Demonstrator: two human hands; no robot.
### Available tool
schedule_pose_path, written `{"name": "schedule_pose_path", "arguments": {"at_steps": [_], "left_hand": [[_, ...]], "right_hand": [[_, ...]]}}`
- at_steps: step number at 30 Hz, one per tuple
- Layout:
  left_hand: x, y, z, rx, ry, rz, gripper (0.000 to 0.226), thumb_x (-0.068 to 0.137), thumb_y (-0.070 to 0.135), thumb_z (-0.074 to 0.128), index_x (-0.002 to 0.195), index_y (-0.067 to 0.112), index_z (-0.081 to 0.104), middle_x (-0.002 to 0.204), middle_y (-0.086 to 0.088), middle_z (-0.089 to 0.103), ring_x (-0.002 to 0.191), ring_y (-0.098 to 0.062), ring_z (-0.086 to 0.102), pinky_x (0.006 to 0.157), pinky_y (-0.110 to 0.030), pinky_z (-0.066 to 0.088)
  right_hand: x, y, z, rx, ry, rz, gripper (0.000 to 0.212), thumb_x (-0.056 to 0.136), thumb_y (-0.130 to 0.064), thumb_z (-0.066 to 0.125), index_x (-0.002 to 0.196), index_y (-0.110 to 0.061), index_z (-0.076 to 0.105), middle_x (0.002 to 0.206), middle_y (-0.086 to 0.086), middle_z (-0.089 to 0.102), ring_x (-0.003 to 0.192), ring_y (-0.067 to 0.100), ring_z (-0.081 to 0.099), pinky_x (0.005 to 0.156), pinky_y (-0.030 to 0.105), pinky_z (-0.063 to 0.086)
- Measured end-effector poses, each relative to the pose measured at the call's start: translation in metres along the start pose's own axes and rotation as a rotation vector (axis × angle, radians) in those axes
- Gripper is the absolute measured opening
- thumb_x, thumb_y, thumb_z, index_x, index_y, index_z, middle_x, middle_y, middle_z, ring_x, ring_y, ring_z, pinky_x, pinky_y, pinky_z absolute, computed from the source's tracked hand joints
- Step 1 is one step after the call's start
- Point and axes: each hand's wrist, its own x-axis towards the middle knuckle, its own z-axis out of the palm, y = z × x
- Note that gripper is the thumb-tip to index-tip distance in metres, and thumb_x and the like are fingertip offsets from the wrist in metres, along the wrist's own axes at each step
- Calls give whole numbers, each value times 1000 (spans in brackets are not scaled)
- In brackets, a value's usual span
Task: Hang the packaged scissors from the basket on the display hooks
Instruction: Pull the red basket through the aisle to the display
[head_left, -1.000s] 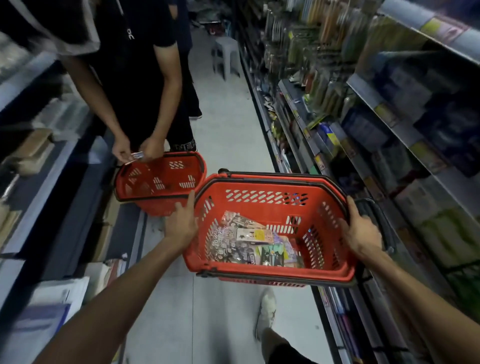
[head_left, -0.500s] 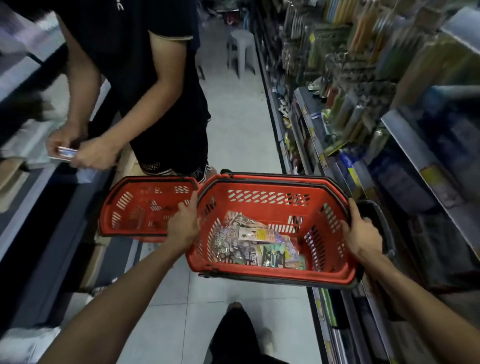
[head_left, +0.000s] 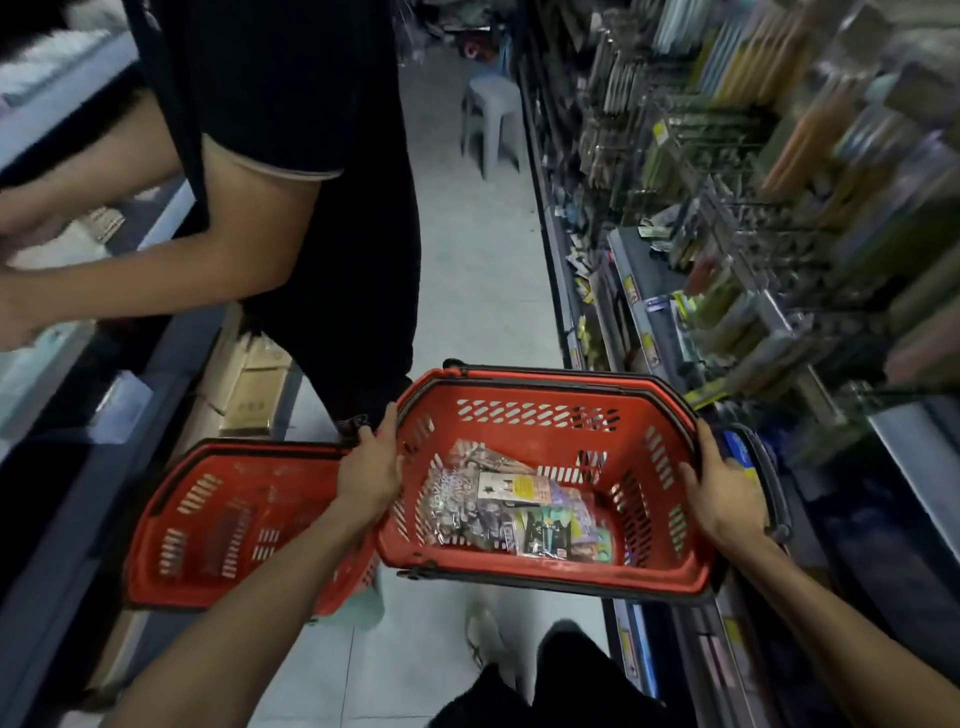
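Observation:
I carry a red plastic basket (head_left: 540, 415) in front of me at waist height. My left hand (head_left: 370, 467) grips its left rim and my right hand (head_left: 724, 493) grips its right rim. Several packaged scissors (head_left: 511, 512) lie flat on the basket's bottom in clear and coloured blister cards. The display hooks (head_left: 727, 218) with hanging packs fill the blurred shelving on the right, above and beyond the basket.
A second red basket (head_left: 228, 525) sits low at the left, touching mine. A person in black (head_left: 291, 171) stands close ahead on the left, hands at the left shelves. A grey plastic stool (head_left: 491, 114) stands down the narrow aisle. Shelf edges (head_left: 628, 291) line the right.
I have stepped forward along the aisle with the basket held the same way. The other person and the second basket are now closer and more to my left.

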Motion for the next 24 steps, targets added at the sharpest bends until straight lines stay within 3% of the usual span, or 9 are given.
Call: {"name": "schedule_pose_path", "arguments": {"at_steps": [11, 24], "left_hand": [[154, 27, -30, 33, -4, -20, 88, 102, 27, 58, 167, 23, -2, 125, -22, 47, 89, -41, 67, 75, -49, 56], [351, 88, -61, -2, 31, -116, 82, 100, 30, 56, 163, 34, 2, 123, -22, 50, 93, -45, 66, 76, -51, 54]], "right_hand": [[153, -62, -4, 17, -40, -20, 72, 105, -37, 49, 164, -34, 8, 121, 31, 62, 99, 49, 66, 83, 52, 52], [368, -132, -7, 35, -73, -25, 68, 107, -38, 44, 164, -37, 7, 122, 31, 57, 100, 49, 65, 83, 50, 51]]}}
